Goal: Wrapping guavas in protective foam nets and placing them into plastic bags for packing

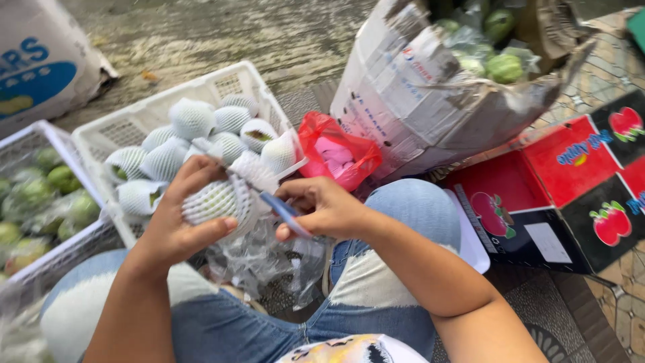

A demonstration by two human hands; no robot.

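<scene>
Fruit (213, 200) in white foam netting sits left of centre, cupped in your left hand (176, 225), fingers curled round it. Its long axis runs lower left to upper right, netted end toward the blue-handled tool (285, 213) pinched in your right hand (322, 207). Keep the fruit steady and your thumb off the edge.

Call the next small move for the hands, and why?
Probably close the blue-handled tool in the right hand on the foam net's loose end: the left hand grips the netted fruit, and the tool's tip already meets the mesh.
</scene>
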